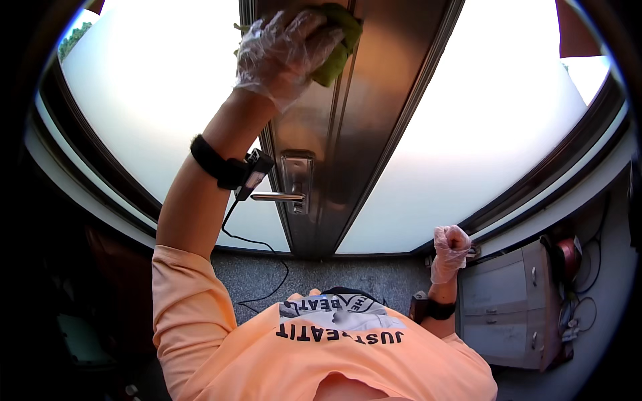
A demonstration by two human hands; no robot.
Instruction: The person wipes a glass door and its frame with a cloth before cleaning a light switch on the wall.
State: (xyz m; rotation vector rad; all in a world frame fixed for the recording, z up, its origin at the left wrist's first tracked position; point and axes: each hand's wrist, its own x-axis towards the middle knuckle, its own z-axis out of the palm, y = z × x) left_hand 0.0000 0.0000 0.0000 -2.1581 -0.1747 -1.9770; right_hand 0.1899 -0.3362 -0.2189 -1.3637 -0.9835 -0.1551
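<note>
Left hand [284,53], closed around green cloth [340,57]: keep your palm flat to the door [378,80]; right hand [452,247], curled, contents unclear.

Cloth [340,57] green. Gloves [273,57] clear, whitish. Door frame [378,80] brown, metallic sheen; handle [279,196] silver. Shirt [334,357] peach-orange, black lettering, grey print patch. Floor [354,271] speckled grey. Wrist straps [211,159] black.

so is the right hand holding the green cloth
No, the left hand holds the green cloth up at the door, while the right hand is curled away from it.
</note>
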